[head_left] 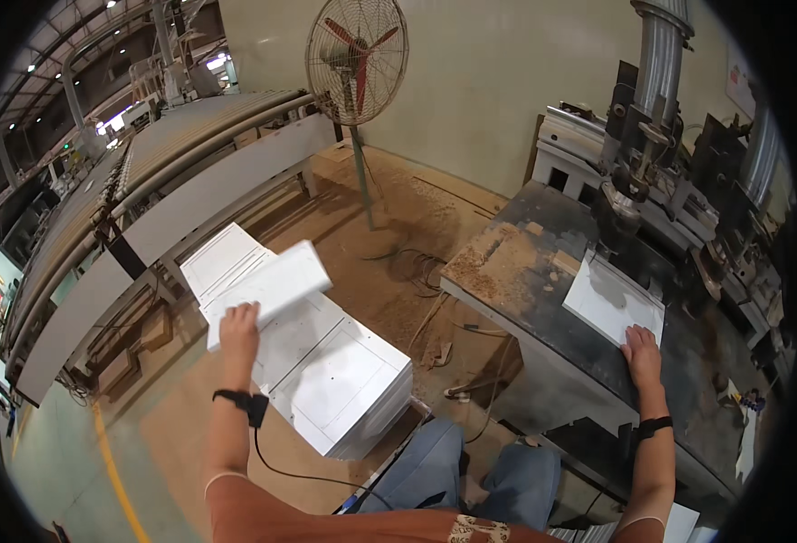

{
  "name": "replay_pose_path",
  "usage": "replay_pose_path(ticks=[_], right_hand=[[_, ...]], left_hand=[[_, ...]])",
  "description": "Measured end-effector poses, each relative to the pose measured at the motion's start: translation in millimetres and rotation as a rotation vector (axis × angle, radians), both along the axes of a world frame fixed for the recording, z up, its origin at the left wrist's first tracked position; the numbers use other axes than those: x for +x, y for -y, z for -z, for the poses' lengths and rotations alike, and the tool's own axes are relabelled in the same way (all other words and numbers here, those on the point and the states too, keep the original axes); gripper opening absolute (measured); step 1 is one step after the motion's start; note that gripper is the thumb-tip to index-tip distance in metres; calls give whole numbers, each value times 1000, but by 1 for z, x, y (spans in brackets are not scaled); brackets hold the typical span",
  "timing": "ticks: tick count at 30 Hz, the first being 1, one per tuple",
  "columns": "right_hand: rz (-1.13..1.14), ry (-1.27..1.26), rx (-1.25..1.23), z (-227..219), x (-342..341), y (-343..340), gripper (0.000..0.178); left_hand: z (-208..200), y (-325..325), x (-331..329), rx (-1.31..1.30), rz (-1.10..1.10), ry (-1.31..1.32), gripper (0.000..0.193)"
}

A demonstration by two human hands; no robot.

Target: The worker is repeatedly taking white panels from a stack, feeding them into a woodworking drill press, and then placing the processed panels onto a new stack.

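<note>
My left hand (240, 333) is closed on the near end of a white rectangular panel (281, 279), held tilted over a stack of white panels (335, 378). Thin grooved outlines and small holes mark the top faces of the stack. On the dark machine table to the right lies another white panel (617, 300), partly in shadow. My right hand (643, 355) grips its near corner, the fingers on top. The far edge of that panel reaches up to the machine's heads. My right thumb is hard to make out.
A drilling machine (629, 195) with metal hoses stands over the sawdust-strewn dark table (525, 312). A roller conveyor (190, 136) runs along the left. A caged fan (358, 63) stands ahead, with coiled cables (414, 267) on the dusty floor. A cable trails from my left wristband (256, 409).
</note>
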State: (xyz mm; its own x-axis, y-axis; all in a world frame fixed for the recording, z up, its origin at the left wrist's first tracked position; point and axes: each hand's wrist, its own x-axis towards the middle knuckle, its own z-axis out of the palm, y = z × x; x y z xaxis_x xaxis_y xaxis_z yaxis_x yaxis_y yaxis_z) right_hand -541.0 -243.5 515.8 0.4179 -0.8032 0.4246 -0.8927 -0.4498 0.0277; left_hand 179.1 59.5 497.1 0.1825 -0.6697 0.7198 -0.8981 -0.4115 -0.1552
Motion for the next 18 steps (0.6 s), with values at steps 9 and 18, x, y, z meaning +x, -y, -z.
replay_pose_path(ticks=[9,18], right_hand=[[271,168,-90,-32,-113,-130,48],[1557,73,423,72,-243,-449,85]], left_hand=[[95,28,121,199,-166,-269,40],[45,100,18,414,-93,-481,80]])
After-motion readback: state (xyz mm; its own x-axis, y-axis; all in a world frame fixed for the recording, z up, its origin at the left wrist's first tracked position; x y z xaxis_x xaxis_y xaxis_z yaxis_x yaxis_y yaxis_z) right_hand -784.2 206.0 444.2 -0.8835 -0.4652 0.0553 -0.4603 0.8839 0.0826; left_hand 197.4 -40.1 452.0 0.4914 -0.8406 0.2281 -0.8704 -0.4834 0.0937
